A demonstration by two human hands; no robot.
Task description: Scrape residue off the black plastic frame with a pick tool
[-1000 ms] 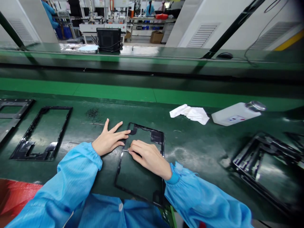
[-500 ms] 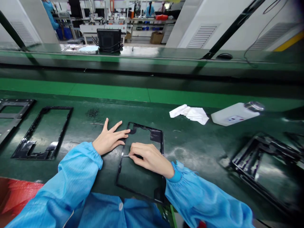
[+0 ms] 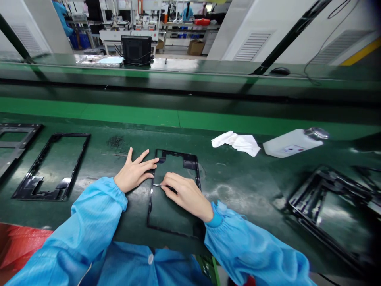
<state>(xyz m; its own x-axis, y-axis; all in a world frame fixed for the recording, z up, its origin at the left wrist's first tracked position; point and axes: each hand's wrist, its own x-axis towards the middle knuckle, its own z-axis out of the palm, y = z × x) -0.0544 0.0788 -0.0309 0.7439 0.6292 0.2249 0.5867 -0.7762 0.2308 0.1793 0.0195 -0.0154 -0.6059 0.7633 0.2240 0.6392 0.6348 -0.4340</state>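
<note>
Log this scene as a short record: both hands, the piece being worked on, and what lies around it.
Left hand: spread, at the left edge of the frame
Right hand: pinching a thin metallic tool, tip at the frame's left side
Frame: black, flat on the green bench, partly hidden by the right hand
To the left: second frame, black
Beyond left hand: dark scraps
Far right: white wipe, white bottle with metallic cap
Near right: black parts, blurred
</note>
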